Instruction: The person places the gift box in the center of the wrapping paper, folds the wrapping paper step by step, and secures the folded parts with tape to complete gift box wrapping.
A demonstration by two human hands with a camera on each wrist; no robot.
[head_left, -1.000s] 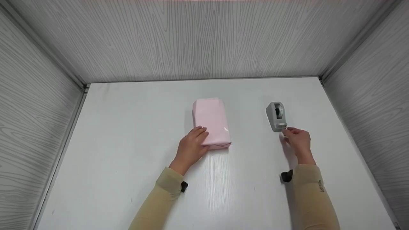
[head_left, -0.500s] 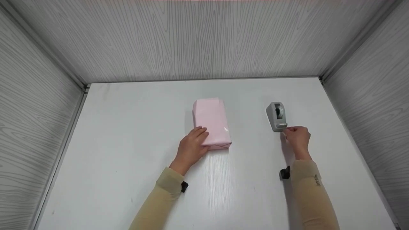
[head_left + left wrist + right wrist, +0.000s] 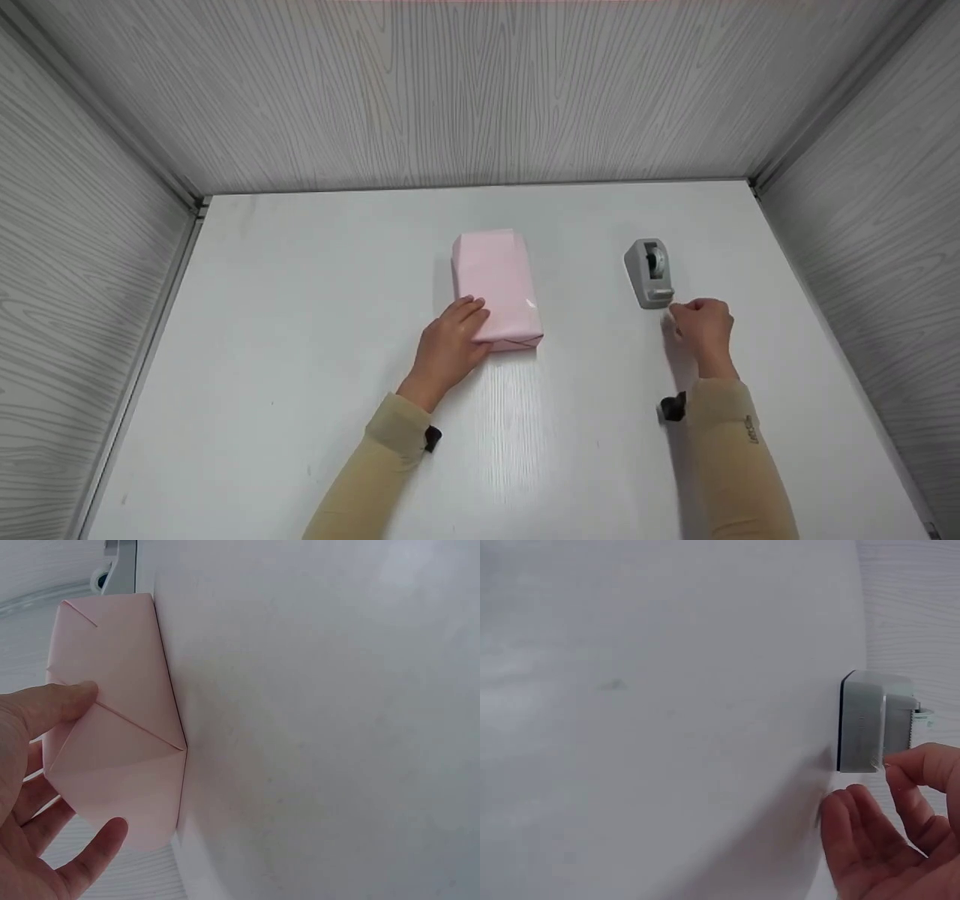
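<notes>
Gripping a pink package [image 3: 496, 277] at its one o'clock on the worktop [image 3: 315, 337], the left hand [image 3: 446, 345] spreads its fingers [image 3: 96, 856]; the right hand [image 3: 703, 328] pinches clear tape [image 3: 877, 763], grey dispenser [image 3: 643, 276] at ten o'clock.

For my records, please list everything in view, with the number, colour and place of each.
Box: one, pink, mid-table
Dispenser: one, grey, right of the box
Tape: one roll, pale, in the dispenser
Table: one, white, under these things
Panels: three, grey, behind and beside the table
Sleeves: two, beige, below the hands
Wrist devices: two, black, one per sleeve
Left hand: one, bare, on the box's near end
Right hand: one, bare, by the dispenser's near end, seeming to pinch tape
</notes>
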